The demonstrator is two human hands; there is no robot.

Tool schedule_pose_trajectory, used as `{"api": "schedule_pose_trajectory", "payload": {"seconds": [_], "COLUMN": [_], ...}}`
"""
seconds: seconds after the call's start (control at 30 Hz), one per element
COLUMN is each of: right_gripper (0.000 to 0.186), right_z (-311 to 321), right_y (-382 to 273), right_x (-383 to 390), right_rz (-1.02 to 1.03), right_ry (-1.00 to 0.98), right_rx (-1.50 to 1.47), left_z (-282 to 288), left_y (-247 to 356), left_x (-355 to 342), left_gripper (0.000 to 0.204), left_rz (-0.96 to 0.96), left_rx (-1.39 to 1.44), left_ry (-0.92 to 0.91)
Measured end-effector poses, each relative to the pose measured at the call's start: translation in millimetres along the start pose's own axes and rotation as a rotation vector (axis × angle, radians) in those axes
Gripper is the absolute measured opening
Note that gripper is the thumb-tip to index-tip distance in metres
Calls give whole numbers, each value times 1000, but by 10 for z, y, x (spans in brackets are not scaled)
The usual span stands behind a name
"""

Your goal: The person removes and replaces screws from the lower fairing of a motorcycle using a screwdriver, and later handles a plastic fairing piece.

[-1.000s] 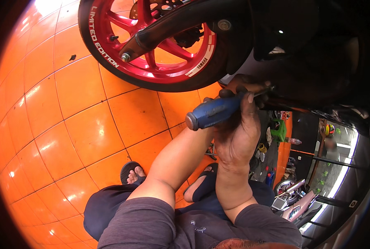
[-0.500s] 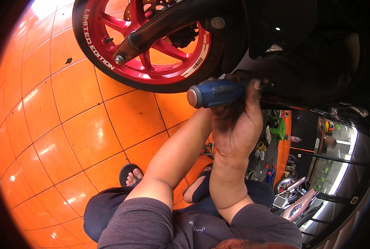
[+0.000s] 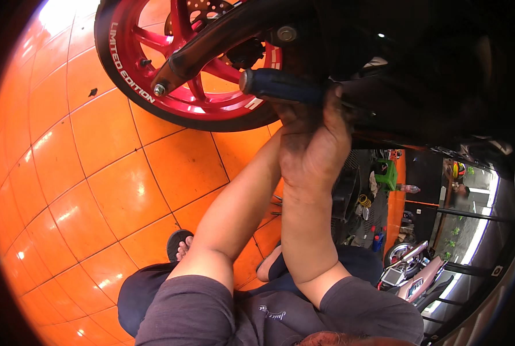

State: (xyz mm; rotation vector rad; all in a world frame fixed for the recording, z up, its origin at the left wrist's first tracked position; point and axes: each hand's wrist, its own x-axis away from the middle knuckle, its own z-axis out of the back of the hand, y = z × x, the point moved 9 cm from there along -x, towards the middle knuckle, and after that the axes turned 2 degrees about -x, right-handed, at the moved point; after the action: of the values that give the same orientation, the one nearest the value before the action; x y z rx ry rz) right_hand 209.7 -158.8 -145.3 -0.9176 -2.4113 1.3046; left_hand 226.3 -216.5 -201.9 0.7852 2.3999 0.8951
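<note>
Orange tiled floor (image 3: 107, 190): spreading beneath and below-left of the red wheel (image 3: 179, 23).
Dark motorcycle bodywork (image 3: 430, 98): looming right of the wheel.
Pinkish motorcycle (image 3: 426, 278), parked: standing far off, below-right of the wheel.
Red wheel, black-tyred: resting upper left, showing spokes and a drilled disc.
Dark fork leg (image 3: 208, 49): running diagonally across the wheel.
Green stool (image 3: 388, 175): sitting well apart, below-right of the wheel.
Right hand (image 3: 315, 141): grasping the screwdriver just below-right of the wheel, palm turning toward the camera.
Left hand: reaching below-right of the wheel, mostly hiding behind the right; its grip cannot be told.
Screwdriver (image 3: 283, 85), blue-handled: overlapping the wheel's lower-right edge in view, its shaft pointing away rightward.
</note>
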Motion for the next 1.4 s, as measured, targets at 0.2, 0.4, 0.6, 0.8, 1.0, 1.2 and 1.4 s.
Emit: {"api": "schedule_pose_trajectory", "payload": {"seconds": [0.2, 0.4, 0.6, 0.8, 1.0, 1.2, 1.4], "right_gripper": [31, 36, 37, 34, 36, 27, 26], "right_z": [-43, -58, -15, 112, 79, 158, 123], "right_y": [-55, -113, -47, -121, -100, -141, -221], "right_x": [33, 127, 182, 132, 62, 34, 107], "right_rz": [30, 86, 26, -37, -137, -66, -103], "right_ry": [-40, -170, -144, -137, -233, -237, -281], "right_rx": [-24, -5, -99, -157, -52, -135, -291], "left_z": [543, 1027, 574, 145, 171, 262, 342], "left_y": [218, 1454, 1947, 2272, 2026, 2073, 1973], "left_x": [449, 892, 1023, 1098, 1042, 1023, 974], "left_gripper": [44, 45, 38, 23, 29, 20, 25], "left_rz": [580, 625, 154, -488, -565, -356, 80], "left_rx": [-651, -491, -864, -1263, -1174, -783, -1021], "left_ry": [-454, 10, 153, 108, -63, 66, 147]}}
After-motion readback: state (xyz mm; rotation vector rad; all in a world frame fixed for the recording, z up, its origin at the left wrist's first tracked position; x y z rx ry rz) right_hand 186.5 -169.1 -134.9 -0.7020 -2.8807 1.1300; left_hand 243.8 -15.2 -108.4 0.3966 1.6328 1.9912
